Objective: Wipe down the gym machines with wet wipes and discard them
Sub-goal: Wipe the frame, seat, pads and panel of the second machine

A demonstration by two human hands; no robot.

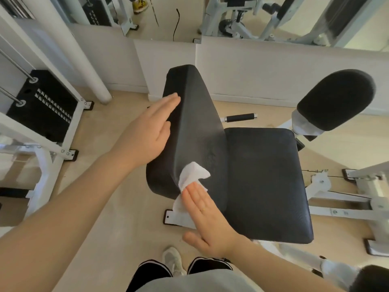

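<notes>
While no writing is legible anywhere, the right hand (207,216) presses a wipe (192,177) flat-fingered against the backrest (194,123); the left hand (151,131) rests open on its side.

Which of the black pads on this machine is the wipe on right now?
The upright back pad: the right hand presses the white wipe against its lower end. The flat seat pad and round roller pad are untouched.

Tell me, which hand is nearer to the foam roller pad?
Right. The right hand presses the wipe on the backrest, closer to the roller pad; the left hand rests on the backrest's far side.
</notes>
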